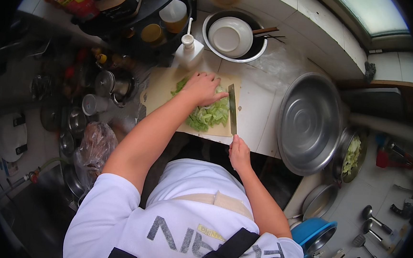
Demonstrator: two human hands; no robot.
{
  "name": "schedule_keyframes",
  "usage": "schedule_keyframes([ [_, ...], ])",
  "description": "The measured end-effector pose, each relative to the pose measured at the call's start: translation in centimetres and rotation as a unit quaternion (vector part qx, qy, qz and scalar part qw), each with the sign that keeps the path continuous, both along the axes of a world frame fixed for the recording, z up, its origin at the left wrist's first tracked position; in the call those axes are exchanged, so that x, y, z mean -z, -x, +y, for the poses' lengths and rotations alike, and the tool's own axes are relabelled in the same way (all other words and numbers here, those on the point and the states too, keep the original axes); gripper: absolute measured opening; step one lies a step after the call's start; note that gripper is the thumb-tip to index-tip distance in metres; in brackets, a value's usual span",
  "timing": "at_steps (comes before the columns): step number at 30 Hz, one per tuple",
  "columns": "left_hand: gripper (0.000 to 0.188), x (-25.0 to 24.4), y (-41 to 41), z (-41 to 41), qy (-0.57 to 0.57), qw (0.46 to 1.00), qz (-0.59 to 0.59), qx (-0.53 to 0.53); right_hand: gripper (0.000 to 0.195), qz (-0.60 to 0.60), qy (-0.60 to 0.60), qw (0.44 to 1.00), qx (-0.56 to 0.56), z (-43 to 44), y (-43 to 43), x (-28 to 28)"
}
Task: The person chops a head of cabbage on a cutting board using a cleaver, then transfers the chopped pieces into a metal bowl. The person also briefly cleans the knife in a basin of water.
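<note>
Chopped leafy greens (209,116), pale green and looking like lettuce or cabbage, lie heaped on a cream cutting board (161,82). My left hand (204,89) rests over the heap and holds it from above, with the thumb stretched towards the knife. Leaves under the palm are hidden. In my right hand (240,153) is the handle of a kitchen knife (232,109) with a broad blade. The blade lies along the right side of the heap, near the board's right edge, its tip pointing away from me.
Right of the board stands a large steel basin (309,122), beyond it a pan holding cut greens (352,155). A white pump bottle (188,52) and a metal bowl (260,55) containing a white bowl (230,37) stand behind the board. Left is a plastic bag (95,146).
</note>
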State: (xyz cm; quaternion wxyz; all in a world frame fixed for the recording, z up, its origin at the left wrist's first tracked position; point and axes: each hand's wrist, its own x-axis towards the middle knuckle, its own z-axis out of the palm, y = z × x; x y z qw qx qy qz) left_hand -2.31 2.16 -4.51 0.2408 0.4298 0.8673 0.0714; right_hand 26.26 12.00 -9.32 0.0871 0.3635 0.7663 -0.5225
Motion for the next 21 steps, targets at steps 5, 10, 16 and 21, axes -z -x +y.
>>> schedule_keyframes([
  [5,0.069,0.0,0.2,-1.0,-0.01,0.999,-0.003,-0.039,0.055,0.019,0.007,0.999,0.032,0.1,0.0,-0.2],
  [10,0.065,-1.1,0.5,0.4,0.044,0.997,-0.003,-0.062,0.052,0.02,0.038,0.998,0.054,0.3,0.3,-0.7],
  [16,0.058,2.2,-0.6,3.4,-0.109,0.992,0.056,0.023,0.049,0.04,0.06,0.994,0.077,0.5,0.1,-2.4],
  [21,0.053,0.3,-0.7,6.0,0.052,0.994,-0.001,0.096,0.048,0.035,0.1,0.985,0.136,1.6,-0.7,-3.3],
])
